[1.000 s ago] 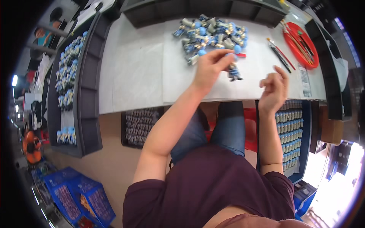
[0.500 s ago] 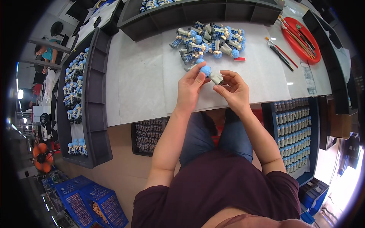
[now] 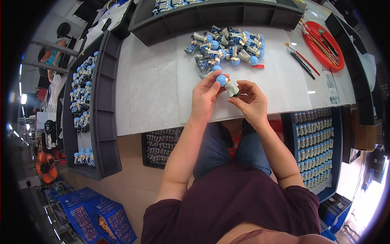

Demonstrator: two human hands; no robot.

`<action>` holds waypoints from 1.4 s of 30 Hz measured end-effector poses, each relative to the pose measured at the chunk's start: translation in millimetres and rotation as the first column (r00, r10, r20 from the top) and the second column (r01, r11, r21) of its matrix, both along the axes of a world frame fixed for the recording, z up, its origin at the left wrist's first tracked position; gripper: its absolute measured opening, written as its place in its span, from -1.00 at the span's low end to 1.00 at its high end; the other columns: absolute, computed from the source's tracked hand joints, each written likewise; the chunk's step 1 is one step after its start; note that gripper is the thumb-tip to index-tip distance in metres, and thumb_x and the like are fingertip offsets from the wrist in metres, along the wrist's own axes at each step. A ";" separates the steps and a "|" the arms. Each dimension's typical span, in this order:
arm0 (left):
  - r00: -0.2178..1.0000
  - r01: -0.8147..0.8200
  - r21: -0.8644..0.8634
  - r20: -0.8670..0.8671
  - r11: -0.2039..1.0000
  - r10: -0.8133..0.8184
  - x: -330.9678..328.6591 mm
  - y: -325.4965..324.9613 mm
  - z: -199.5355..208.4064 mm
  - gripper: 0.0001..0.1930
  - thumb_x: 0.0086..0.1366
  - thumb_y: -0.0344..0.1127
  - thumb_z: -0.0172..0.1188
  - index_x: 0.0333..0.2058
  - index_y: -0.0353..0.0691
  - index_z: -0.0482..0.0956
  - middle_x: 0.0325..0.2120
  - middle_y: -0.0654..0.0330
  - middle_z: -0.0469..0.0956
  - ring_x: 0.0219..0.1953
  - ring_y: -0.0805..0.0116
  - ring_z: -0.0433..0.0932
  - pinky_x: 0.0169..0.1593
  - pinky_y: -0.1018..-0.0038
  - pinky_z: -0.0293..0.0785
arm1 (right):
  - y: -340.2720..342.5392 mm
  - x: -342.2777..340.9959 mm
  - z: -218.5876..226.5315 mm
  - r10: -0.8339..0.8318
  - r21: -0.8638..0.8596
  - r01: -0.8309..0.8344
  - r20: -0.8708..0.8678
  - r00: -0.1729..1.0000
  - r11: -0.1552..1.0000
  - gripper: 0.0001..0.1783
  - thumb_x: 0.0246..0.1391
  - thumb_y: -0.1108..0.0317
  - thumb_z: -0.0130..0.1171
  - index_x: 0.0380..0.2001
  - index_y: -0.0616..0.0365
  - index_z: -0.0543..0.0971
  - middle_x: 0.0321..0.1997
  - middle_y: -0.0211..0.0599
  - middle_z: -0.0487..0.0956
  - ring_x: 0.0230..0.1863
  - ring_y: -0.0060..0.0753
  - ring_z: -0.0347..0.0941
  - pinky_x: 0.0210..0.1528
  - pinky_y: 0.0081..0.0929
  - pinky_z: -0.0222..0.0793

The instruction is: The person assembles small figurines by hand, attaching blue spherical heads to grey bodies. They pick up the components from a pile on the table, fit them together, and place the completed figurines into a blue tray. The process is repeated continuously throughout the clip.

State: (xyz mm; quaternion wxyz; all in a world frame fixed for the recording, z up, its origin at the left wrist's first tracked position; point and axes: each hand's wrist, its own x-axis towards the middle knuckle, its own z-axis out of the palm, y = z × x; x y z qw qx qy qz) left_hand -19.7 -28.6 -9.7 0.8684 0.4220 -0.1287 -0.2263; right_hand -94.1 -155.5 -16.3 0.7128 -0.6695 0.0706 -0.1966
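Note:
Between my two hands is a small toy figurine point(image 3: 231, 89) with a light blue head, a pale grey-green cape and dark feet. My left hand point(image 3: 205, 96) pinches it at the head end. At the foot end, the thumb and fingers of my right hand point(image 3: 252, 99) close on it. Just beyond my hands, a heap of similar figurines point(image 3: 227, 45) in blue and grey lies on the white table covering. One loose figurine point(image 3: 216, 69) lies close to my left fingertips. A small red piece point(image 3: 258, 66) lies at the heap's right edge.
Dark trays with figurines stand at the left point(image 3: 101, 105) and far side point(image 3: 219, 17). Brushes point(image 3: 301, 62) lie near a red oval dish point(image 3: 340, 64) of more brushes. Below the table edge at right is a blue tray point(image 3: 289, 126) with figurine rows; another tray point(image 3: 144, 152) sits lower left.
The figurine has been turned between my fingers, so more of its cape and dark feet show. My head view has shifted slightly; both hands stay in nearly the same place.

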 end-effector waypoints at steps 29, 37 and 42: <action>0.946 -0.054 0.308 0.319 0.950 -0.050 -5.8 -2.9 -7.7 -0.70 0.27 -0.48 -0.12 -0.03 -0.43 0.34 -0.06 0.04 0.37 -0.06 0.30 0.38 0.00 0.44 0.34 | -13.6 -6.2 3.1 -0.016 -0.127 0.029 0.107 0.994 0.991 -0.61 -0.23 0.32 0.28 -0.25 0.20 0.50 -0.60 -0.25 0.46 -0.55 -0.44 0.41 -0.46 -0.50 0.34; 0.872 -0.143 0.506 0.471 0.851 -0.134 -26.5 -20.5 1.9 -0.69 0.21 -0.48 -0.05 -0.05 -0.39 0.39 -0.10 0.15 0.42 -0.32 0.54 0.30 -0.13 0.63 0.25 | -90.3 -100.1 2.7 -0.338 -0.003 0.345 0.195 0.921 0.939 -0.72 -0.13 0.56 0.20 -0.26 0.23 0.50 -0.34 -0.28 0.54 -0.31 -0.52 0.48 -0.24 -0.58 0.40; 0.870 -0.144 0.578 0.461 0.803 -0.176 -27.8 -20.1 4.0 -0.69 0.19 -0.54 -0.05 -0.06 -0.40 0.39 -0.19 0.26 0.43 -0.31 0.56 0.32 -0.16 0.65 0.26 | -194.2 -228.7 -33.4 -0.839 -0.165 0.834 0.057 0.541 0.526 -0.75 -0.09 0.54 0.15 -0.25 0.21 0.48 -0.42 -0.37 0.55 -0.37 -0.59 0.49 -0.29 -0.65 0.42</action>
